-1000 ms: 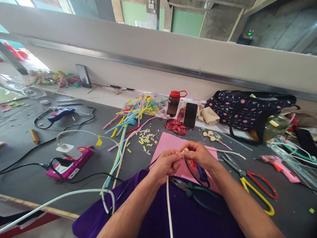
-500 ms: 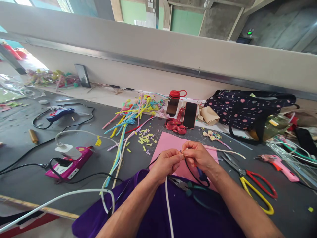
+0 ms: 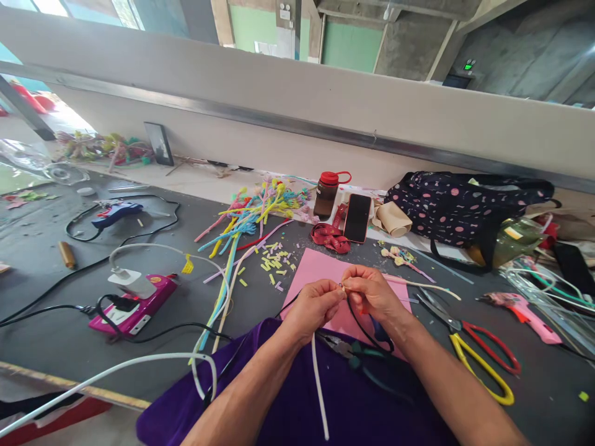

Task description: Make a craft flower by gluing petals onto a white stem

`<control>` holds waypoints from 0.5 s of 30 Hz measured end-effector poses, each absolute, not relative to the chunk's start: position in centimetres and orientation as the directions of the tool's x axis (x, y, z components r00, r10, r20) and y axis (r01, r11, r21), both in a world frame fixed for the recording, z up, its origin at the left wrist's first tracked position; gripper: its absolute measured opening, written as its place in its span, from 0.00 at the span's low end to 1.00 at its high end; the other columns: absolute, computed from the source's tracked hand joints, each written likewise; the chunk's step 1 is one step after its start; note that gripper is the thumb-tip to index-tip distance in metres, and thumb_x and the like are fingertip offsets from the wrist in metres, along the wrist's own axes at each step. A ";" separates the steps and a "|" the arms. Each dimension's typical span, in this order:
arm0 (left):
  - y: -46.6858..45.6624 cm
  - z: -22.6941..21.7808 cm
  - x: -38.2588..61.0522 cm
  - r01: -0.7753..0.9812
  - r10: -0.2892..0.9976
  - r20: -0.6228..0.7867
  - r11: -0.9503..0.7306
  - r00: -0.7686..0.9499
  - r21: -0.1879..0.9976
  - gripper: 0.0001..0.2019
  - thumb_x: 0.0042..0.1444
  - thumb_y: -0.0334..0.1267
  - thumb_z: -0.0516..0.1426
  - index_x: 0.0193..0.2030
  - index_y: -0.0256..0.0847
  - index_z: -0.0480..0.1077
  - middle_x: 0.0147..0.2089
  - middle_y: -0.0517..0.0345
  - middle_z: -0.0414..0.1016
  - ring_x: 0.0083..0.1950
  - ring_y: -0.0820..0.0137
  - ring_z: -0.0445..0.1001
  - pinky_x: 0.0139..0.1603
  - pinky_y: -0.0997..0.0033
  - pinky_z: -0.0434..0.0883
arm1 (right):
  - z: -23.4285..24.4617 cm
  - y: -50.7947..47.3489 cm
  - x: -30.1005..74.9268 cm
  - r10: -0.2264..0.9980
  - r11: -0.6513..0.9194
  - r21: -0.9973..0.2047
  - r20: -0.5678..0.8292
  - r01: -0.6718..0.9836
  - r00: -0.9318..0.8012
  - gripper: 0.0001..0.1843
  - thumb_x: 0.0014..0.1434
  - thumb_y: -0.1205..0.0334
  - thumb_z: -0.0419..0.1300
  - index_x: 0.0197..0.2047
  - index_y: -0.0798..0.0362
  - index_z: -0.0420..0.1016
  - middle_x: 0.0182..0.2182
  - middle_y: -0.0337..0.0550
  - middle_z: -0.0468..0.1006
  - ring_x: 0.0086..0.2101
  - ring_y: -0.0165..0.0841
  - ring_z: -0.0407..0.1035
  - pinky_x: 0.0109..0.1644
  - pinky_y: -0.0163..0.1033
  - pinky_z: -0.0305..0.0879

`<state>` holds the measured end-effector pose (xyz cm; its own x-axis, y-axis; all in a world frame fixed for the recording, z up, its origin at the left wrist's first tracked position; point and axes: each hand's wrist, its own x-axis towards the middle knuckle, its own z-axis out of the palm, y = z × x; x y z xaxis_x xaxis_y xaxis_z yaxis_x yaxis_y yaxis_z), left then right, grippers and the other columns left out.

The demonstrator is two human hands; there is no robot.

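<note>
My left hand [image 3: 317, 305] and my right hand [image 3: 369, 294] meet fingertip to fingertip above a pink sheet [image 3: 302, 266]. Both are closed in a pinch on something tiny, mostly hidden by the fingers. Out of the underside of my left hand a thin white stem [image 3: 319, 387] hangs down over the purple cloth [image 3: 279, 409] on my lap. Below the hands lie pliers [image 3: 346, 350] with dark green handles. Beneath my right hand runs a black cord [image 3: 360, 325], close to a dark blue object only partly visible.
Scissors [image 3: 465, 328] with red and yellow handles and a pink glue gun [image 3: 530, 316] lie right. Colourful fuzzy stems [image 3: 255, 210], cut bits [image 3: 272, 260], a bottle [image 3: 326, 195] and a phone [image 3: 357, 218] are behind. A magenta power strip [image 3: 134, 310] with cords lies left.
The hands stay pinched together in nearly the same place. The view has shifted slightly, and the lower end of the white stem now shows.
</note>
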<state>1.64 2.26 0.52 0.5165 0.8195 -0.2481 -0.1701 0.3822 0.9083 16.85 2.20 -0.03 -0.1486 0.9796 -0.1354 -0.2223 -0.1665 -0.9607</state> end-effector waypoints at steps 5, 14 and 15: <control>2.1 0.1 1.5 -0.264 0.819 -0.273 0.448 0.505 0.854 0.11 0.48 0.42 0.59 0.27 0.37 0.63 0.12 0.71 0.55 0.12 0.85 0.44 0.13 0.81 0.39 | 0.3 2.8 17.9 0.962 -0.192 -0.948 -0.132 -0.253 -0.237 0.13 0.48 0.56 0.64 0.31 0.57 0.74 0.19 0.37 0.74 0.12 0.22 0.60 0.12 0.27 0.57; 2.2 -0.2 1.3 -0.310 0.782 -0.275 0.505 0.559 0.805 0.08 0.52 0.39 0.55 0.29 0.37 0.65 0.13 0.67 0.62 0.09 0.84 0.48 0.10 0.82 0.42 | -0.2 3.0 18.4 0.953 -0.167 -0.957 -0.096 -0.237 -0.287 0.19 0.47 0.58 0.67 0.43 0.52 0.76 0.23 0.35 0.74 0.17 0.22 0.63 0.17 0.28 0.63; 2.1 -0.2 1.3 -0.302 0.776 -0.266 0.501 0.572 0.811 0.08 0.52 0.40 0.55 0.29 0.36 0.65 0.14 0.66 0.63 0.09 0.84 0.49 0.09 0.83 0.43 | -0.2 3.0 18.3 0.954 -0.160 -0.961 -0.093 -0.224 -0.284 0.16 0.47 0.59 0.67 0.41 0.53 0.77 0.22 0.34 0.74 0.16 0.22 0.63 0.17 0.28 0.62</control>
